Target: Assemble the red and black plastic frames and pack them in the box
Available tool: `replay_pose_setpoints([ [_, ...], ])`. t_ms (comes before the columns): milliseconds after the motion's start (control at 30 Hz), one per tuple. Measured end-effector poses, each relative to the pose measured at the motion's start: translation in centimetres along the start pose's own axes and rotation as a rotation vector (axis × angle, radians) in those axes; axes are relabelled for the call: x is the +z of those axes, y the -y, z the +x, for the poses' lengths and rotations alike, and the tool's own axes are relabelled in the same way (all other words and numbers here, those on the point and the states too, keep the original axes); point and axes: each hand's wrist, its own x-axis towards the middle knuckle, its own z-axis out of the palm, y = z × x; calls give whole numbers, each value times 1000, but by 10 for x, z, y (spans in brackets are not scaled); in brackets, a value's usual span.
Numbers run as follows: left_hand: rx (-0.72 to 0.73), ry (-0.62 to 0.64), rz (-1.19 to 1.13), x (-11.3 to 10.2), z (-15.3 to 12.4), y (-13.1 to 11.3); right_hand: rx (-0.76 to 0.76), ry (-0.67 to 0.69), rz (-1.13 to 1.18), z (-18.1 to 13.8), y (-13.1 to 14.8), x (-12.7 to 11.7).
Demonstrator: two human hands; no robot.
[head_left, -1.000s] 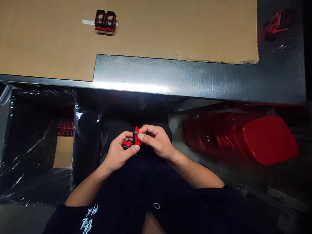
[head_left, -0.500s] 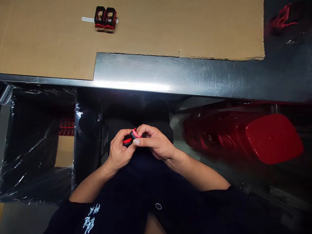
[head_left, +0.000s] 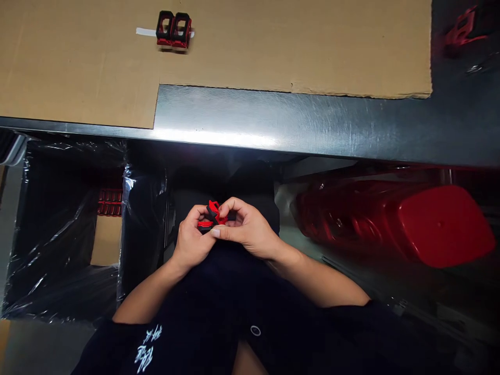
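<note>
Above my lap, both hands are closed around small red-and-black plastic parts. My left hand (head_left: 191,237) pinches a flat red-and-black piece (head_left: 205,225) between thumb and fingers. My right hand (head_left: 248,226) grips a second red-and-black piece (head_left: 214,208), tilted and touching the first; its thumb reaches across to my left thumb. Whether the two pieces are joined, I cannot tell, as fingers cover part of them. On the cardboard up ahead stands a pair of red-and-black frames (head_left: 173,30) with open middles, side by side.
A cardboard sheet (head_left: 292,47) covers much of the metal table (head_left: 242,117). At left is a box lined with dark plastic film (head_left: 50,224), with rows of red-and-black parts (head_left: 110,202) inside. A red plastic stool (head_left: 445,224) lies at right. Another red part (head_left: 464,28) rests at the far right.
The piece in my right hand has turned, showing more of its red side. My right thumb has slid lower and left. The whole view has shifted slightly.
</note>
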Motion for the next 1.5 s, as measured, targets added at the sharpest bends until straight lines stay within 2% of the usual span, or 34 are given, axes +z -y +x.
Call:
replay_pose_setpoints([
  [233, -29, 71, -35, -4, 2, -5, -35, 7, 42, 3, -1, -9],
  [433, 41, 25, 40, -5, 2, -8, 7, 1, 156, 3, 1, -7],
  [600, 112, 10, 115, -5, 0, -6, 56, 15, 165, 4, 0, -6],
  [867, 423, -68, 322, -1, -2, 7, -12, 51, 154, 5, -7, -5],
  [1033, 500, -69, 417, -2, -2, 7, -70, 52, 107, 5, -11, -2],
  [1133, 456, -57, 412, -2, -1, 7, -75, 8, 71, 6, -13, 1],
  [1267, 261, 19, 293, -4, 1, 2, -55, -80, 21, 5, -12, 3],
  [1367, 114, 85, 149, -7, 3, -5, -23, -70, -11, 3, -9, 2],
  [1500, 12, 115, 23, -10, 4, -12, -54, -42, -54, 2, -5, -4],
])
